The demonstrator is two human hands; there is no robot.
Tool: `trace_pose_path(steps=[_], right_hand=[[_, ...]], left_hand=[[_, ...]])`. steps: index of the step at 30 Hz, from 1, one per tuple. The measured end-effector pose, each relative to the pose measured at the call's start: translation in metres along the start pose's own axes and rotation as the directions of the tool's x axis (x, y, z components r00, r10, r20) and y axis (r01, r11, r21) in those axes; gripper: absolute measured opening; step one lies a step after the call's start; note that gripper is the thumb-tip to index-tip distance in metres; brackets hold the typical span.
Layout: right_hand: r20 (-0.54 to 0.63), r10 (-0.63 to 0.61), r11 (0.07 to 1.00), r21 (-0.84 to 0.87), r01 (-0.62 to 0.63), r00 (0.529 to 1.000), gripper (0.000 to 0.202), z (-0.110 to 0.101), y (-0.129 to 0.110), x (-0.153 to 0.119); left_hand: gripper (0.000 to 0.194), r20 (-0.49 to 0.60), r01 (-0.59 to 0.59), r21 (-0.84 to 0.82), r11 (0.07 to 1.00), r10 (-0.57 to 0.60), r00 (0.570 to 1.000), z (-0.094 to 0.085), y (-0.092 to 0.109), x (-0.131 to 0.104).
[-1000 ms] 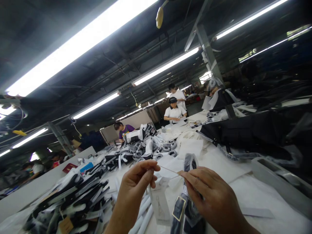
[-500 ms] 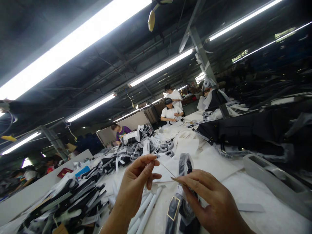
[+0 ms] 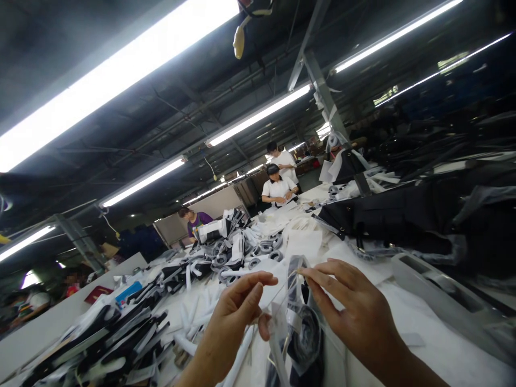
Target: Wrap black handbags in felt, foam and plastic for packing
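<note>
A thin, clear plastic strip [image 3: 277, 344] stretches between my hands, and one part of it hangs below my left fingers. The fingertips of my right hand [image 3: 355, 309] are pinched on its upper end. My left hand [image 3: 236, 317] is curled at the strip's lower part, with the index finger stretched out towards the right hand. Just beneath lies a dark strap [image 3: 304, 333], coiled and covered in clear film. A gold buckle edge shows faintly through the hanging plastic. What lies inside the left hand's curled fingers is partly hidden.
Dark, film-wrapped straps [image 3: 105, 344] are heaped at the left. Coiled straps [image 3: 237, 250] and white tubes [image 3: 237, 360] lie ahead. A grey plastic holder [image 3: 435, 285] and black bags [image 3: 403, 220] stand at the right. Several people, including a person in white [image 3: 279, 188], are across the table.
My right fingers have risen slightly, while my left hand has shifted a little lower. A clear strip now hangs between them where a thin straight line showed. The view has turned slightly right.
</note>
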State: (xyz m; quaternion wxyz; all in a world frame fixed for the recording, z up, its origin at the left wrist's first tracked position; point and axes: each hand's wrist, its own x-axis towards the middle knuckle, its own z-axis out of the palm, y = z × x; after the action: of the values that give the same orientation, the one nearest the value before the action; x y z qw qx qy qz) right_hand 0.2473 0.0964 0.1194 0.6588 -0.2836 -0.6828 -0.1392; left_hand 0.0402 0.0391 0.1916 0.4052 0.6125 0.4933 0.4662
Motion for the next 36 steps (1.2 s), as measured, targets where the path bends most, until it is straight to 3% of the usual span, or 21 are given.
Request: trace_pose_path(steps=[6,10,14,19,24,31,36], right_hand=[[-0.01,-0.036,0.999,0.032,0.036,0.999,0.026,0.006,0.004,0.017],[-0.003,-0.057,0.998,0.037,0.057,0.998,0.027,0.008,0.004,0.029],[0.005,-0.068,0.998,0.01,0.068,0.998,0.026,0.008,0.008,0.033],[0.049,-0.011,1.0,0.001,0.011,0.999,0.019,0.01,0.011,0.026],[0.097,0.04,0.997,0.063,-0.046,0.994,0.019,0.015,0.011,0.016],[0.112,0.083,0.987,0.129,-0.097,0.99,0.02,0.02,0.011,0.006],[0.139,0.15,0.956,0.231,-0.179,0.979,0.021,0.027,0.009,-0.001]], left_hand=[[0.033,0.166,0.071,-0.054,0.996,-0.061,0.984,0.021,0.001,0.004],[0.029,0.213,0.067,-0.058,0.996,-0.053,0.975,0.029,0.003,0.007],[0.04,0.169,-0.006,-0.059,0.998,0.016,0.985,0.026,-0.007,0.014],[0.034,0.003,-0.177,0.092,0.98,0.178,0.984,0.018,-0.014,0.022],[0.04,-0.036,-0.105,0.088,0.991,0.108,0.993,0.012,-0.007,0.025],[0.027,-0.095,-0.184,-0.035,0.982,0.18,0.979,0.009,-0.002,0.028],[0.029,-0.046,-0.128,-0.204,0.971,0.121,0.992,0.012,0.008,0.034]])
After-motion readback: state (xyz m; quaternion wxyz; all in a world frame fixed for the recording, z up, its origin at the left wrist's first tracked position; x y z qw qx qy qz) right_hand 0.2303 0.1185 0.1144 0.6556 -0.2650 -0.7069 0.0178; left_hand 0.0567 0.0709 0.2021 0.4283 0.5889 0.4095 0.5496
